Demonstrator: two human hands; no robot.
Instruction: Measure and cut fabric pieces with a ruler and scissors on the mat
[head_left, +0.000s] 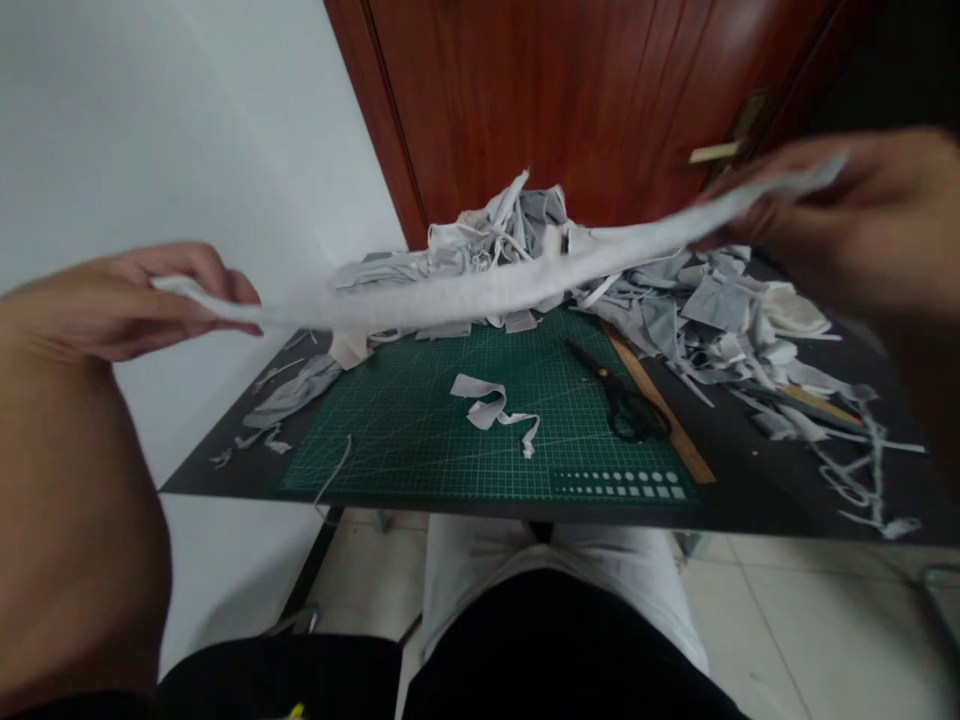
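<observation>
A long white fabric strip [465, 292] stretches through the air above the table, blurred by motion. My left hand [161, 295] pinches its left end between thumb and fingers. At the other side, my right hand [840, 205] grips the right end, higher up and partly smeared. Below the strip, a small curled grey-white fabric scrap [487, 402] lies on the green cutting mat [405, 430]. Black-handled scissors [626, 400] rest on the mat's right part, blades pointing away and to the left.
A heap of grey and white fabric scraps [517, 225] covers the table's back, and more scraps [735, 310] spread along the right. A wooden ruler [660, 405] lies by the scissors. Behind stands a red-brown door [525, 90]; a white wall [187, 130] borders the left.
</observation>
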